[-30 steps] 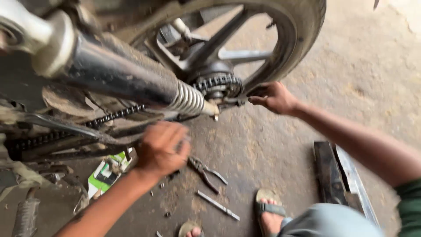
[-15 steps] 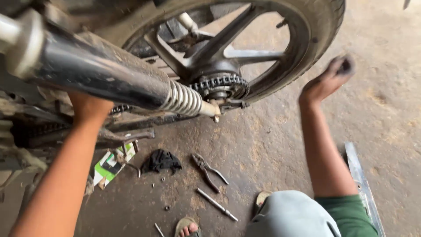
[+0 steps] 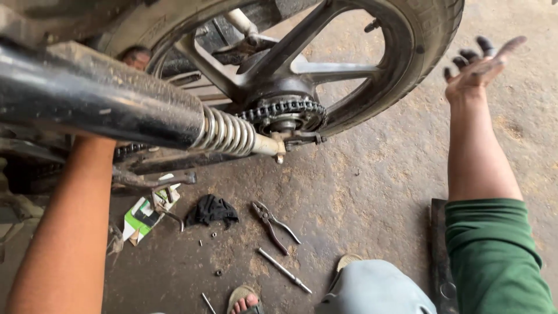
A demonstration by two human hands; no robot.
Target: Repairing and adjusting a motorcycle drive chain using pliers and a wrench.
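Note:
A motorcycle's rear wheel (image 3: 407, 64) stands off the concrete floor, with a sprocket and chain (image 3: 285, 113) at its hub. A black shock absorber (image 3: 99, 104) with a silver spring (image 3: 226, 132) crosses in front. My left forearm (image 3: 75, 221) reaches up under that black tube, and the hand itself is hidden behind it. My right hand (image 3: 479, 61) is raised in the air to the right of the tyre, palm up, fingers spread and black with grease, holding nothing.
On the floor lie pliers (image 3: 273, 224), a black rag (image 3: 212, 210), a thin metal rod (image 3: 285, 270), a green-and-white box (image 3: 145, 215) and small bolts (image 3: 218, 272). A dark plank (image 3: 439, 256) lies right. My sandalled foot (image 3: 247, 301) and grey-clad knee (image 3: 378, 288) are below. Someone's head (image 3: 136, 57) shows behind the wheel.
My left hand left the black rag on the floor and went up under the shock absorber. My right hand came off the axle end and rose to the right, opening.

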